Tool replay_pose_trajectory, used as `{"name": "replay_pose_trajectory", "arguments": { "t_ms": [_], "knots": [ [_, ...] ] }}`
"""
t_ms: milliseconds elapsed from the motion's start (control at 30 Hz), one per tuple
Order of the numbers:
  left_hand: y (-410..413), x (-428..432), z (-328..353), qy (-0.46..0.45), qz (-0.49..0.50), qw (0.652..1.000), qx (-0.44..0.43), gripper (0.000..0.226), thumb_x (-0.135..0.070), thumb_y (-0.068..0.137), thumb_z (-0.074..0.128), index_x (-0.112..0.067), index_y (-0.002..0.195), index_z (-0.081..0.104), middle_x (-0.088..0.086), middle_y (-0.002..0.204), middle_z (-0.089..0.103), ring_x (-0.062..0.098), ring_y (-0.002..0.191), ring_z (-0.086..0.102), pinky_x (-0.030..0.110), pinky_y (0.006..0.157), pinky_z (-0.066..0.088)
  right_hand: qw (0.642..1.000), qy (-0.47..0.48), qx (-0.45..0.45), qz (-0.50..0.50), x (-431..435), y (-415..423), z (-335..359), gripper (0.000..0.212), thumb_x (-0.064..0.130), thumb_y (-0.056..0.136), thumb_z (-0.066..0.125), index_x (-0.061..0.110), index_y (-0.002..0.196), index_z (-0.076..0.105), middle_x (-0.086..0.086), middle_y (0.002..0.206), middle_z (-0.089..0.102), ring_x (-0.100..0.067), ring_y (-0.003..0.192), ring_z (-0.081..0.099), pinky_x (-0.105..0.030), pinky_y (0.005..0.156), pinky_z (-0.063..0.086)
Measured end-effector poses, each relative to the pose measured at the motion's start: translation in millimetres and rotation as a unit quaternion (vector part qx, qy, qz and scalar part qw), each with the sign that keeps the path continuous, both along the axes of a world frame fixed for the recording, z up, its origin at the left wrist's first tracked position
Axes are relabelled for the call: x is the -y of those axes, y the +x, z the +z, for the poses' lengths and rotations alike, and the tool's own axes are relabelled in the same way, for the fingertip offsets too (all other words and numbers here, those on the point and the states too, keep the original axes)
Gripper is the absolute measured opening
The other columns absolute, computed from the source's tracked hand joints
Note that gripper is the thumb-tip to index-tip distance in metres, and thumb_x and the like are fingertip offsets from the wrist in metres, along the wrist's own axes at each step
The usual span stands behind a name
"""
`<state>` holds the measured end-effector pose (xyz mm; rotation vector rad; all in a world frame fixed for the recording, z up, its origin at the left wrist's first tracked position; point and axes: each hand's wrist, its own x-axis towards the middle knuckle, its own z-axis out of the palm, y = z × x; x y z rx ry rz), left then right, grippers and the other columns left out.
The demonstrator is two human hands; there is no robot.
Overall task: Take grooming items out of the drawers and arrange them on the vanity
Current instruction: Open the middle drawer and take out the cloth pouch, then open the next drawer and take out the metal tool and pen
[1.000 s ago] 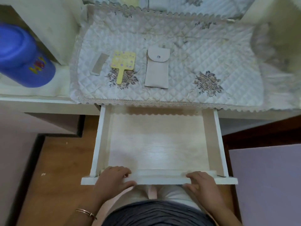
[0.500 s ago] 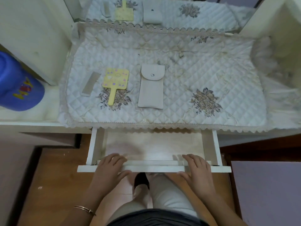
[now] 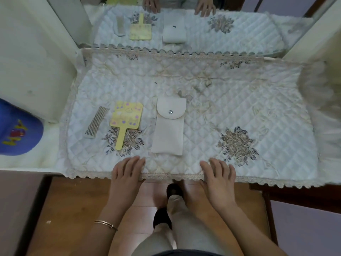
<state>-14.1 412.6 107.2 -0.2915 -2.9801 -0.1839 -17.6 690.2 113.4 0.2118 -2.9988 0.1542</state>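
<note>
Left hand [image 3: 127, 174] and right hand [image 3: 219, 179] flat, fingers loosely spread, empty, at quilted cover's [image 3: 230, 111] front edge, comb [image 3: 96, 122], yellow hand mirror [image 3: 127, 118], snap pouch [image 3: 168, 126] lined up just beyond fingertips

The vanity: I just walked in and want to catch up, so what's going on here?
A person stands at the vanity, left hand and right hand open, resting flat on the front edge of the quilted cover, holding nothing. Three items are laid out in a row on the cover's left half: a comb, a yellow hand mirror and a beige snap pouch. No open drawer shows.
</note>
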Motion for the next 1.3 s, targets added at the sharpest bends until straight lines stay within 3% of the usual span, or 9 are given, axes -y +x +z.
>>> {"name": "replay_pose_trajectory", "arguments": {
  "t_ms": [167,333,467,567,700,800,1067,1167,1300],
  "knots": [
    [-1.9,-4.1,-3.3,0.008,0.027,1.0,0.005,0.062,-0.015,0.057,0.065,-0.019,0.117,0.047,0.004,0.121,0.041,0.03,0.113,0.037,0.04,0.094,0.027,0.999,-0.016,-0.034,0.004,-2.3,-2.7,-6.4,0.058,0.026,0.053,0.066,0.023,0.108,0.048,-0.006,0.117,0.039,-0.03,0.108,0.037,-0.049,0.096,0.02],
    [-2.4,-6.5,4.3,0.032,0.049,0.997,0.051,0.053,-0.028,0.068,0.049,-0.019,0.119,0.044,0.003,0.124,0.039,0.03,0.117,0.034,0.043,0.097,0.029,1.0,-0.023,0.018,0.011,-6.0,-3.1,-6.6,0.073,0.024,0.05,0.086,0.024,0.112,0.047,-0.006,0.119,0.038,-0.029,0.111,0.034,-0.049,0.098,0.017],
    [1.8,-7.2,12.4,0.049,0.035,0.994,0.09,0.06,-0.013,0.068,0.068,-0.014,0.124,0.045,0.012,0.128,0.05,0.03,0.121,0.033,0.054,0.099,0.038,0.996,-0.052,0.075,0.012,-7.9,-5.1,8.7,0.068,0.023,0.058,0.082,0.028,0.115,0.044,-0.005,0.124,0.042,-0.026,0.112,0.03,-0.049,0.101,0.023],
    [14.7,-4.2,17.6,0.064,-0.004,0.994,0.088,0.047,-0.022,0.079,0.045,-0.008,0.123,0.049,0.018,0.129,0.055,0.032,0.125,0.038,0.056,0.1,0.038,0.989,-0.1,0.104,0.026,-13.7,4.7,22.6,0.058,0.019,0.071,0.074,0.022,0.122,0.046,-0.014,0.128,0.054,-0.028,0.121,0.036,-0.057,0.1,0.037],
    [45.6,6.7,17.5,0.096,-0.066,0.988,0.1,0.037,-0.017,0.081,0.044,-0.002,0.11,0.061,0.02,0.121,0.059,0.037,0.117,0.051,0.051,0.096,0.044,0.963,-0.205,0.149,-0.088,-16.0,63.4,26.7,0.049,0.015,0.084,0.062,0.01,0.13,0.048,-0.014,0.138,0.045,-0.03,0.131,0.038,-0.045,0.108,0.033],
    [85.7,11.6,8.0,0.116,-0.085,0.963,0.229,0.032,-0.018,0.084,0.041,-0.006,0.102,0.065,0.013,0.105,0.066,0.032,0.097,0.063,0.04,0.082,0.052,0.904,-0.293,0.213,-0.228,-12.4,137.6,19.7,0.048,0.01,0.086,0.058,0.005,0.132,0.044,-0.014,0.136,0.048,-0.028,0.128,0.042,-0.037,0.108,0.032],
    [161.7,3.3,-20.6,0.113,0.033,0.791,0.601,0.035,-0.023,0.094,0.048,-0.007,0.126,0.05,0.01,0.133,0.051,0.023,0.119,0.049,0.029,0.1,0.036,0.627,-0.423,0.388,-0.527,-27.0,319.6,-5.9,0.036,0.007,0.091,0.052,-0.004,0.124,0.048,-0.018,0.121,0.055,-0.032,0.115,0.051,-0.018,0.081,0.043],
    [159.5,-18.2,-22.8,0.108,0.076,0.766,0.629,0.011,-0.018,0.094,0.048,-0.014,0.094,0.059,0.008,0.103,0.057,0.02,0.093,0.05,0.026,0.081,0.041,0.563,-0.442,0.385,-0.582,-47.9,358.4,-18.3,0.033,0.013,0.09,0.053,-0.001,0.119,0.054,-0.015,0.099,0.062,-0.023,0.085,0.054,-0.027,0.075,0.041],
    [154.6,-73.6,-22.2,0.167,0.123,0.757,0.62,0.036,-0.014,0.097,0.038,-0.021,0.062,0.038,0.0,0.07,0.038,0.015,0.065,0.037,0.023,0.057,0.03,0.506,-0.476,0.381,-0.609,-94.7,379.2,-28.9,0.028,0.017,0.09,0.053,0.001,0.112,0.054,-0.012,0.081,0.059,-0.024,0.071,0.051,-0.033,0.068,0.04]
  ]
}}
